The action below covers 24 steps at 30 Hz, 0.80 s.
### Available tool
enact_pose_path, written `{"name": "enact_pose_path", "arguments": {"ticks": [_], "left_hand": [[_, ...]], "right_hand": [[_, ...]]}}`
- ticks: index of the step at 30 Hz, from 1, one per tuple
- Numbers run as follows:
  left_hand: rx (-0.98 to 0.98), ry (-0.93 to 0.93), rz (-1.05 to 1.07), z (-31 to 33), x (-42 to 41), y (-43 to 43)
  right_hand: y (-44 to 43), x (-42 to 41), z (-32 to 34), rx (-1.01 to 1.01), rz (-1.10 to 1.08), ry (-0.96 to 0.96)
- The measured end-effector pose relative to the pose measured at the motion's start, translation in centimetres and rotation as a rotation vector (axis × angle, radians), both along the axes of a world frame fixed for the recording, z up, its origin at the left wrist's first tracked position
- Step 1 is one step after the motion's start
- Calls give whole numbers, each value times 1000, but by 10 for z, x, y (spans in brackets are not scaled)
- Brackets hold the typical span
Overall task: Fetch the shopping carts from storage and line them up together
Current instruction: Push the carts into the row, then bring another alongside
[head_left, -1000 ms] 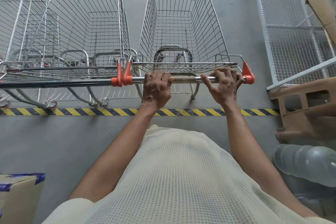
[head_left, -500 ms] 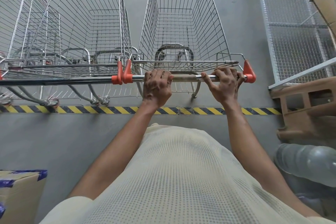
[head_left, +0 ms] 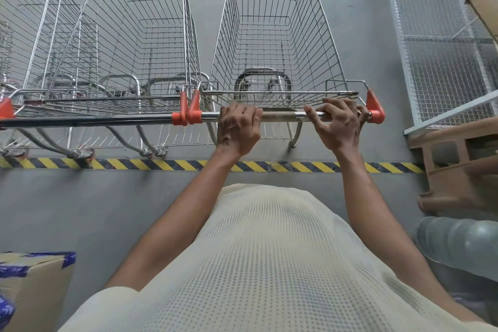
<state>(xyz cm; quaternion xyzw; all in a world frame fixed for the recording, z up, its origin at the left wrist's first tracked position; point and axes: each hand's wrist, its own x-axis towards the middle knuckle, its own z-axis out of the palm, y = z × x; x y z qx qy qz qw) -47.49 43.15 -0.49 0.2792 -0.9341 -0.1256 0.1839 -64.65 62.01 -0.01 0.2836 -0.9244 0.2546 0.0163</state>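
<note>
Left hand (head_left: 238, 127) is knuckles-up, fingers wrapped over the cart handle (head_left: 280, 115); right hand (head_left: 341, 122) grips it too, fingers curled. The farthest-left parked cart (head_left: 35, 35) beyond the striped tape (head_left: 161, 164) gets cut off by the frame. The held shopping cart (head_left: 272, 35) sits just past that tape, nose pointing away, long axis crossing it.

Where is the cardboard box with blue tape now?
In the head view, the cardboard box stands at the bottom left, on the person's side of the striped floor tape.

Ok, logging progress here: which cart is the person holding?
The rightmost cart: left hand and right hand grip its handle; the carts left of it are untouched.
</note>
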Motion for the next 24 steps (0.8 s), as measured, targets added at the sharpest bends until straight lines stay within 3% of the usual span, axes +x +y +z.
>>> {"name": "enact_pose_path", "arguments": {"ticks": [13,24], "left_hand": [[75,78,-104,19,-28,-7],[118,56,-217,10,-43,-9]], "right_hand": [[-12,10,1,-83,34,52],[0,32,-5,-49,-89,140]]}}
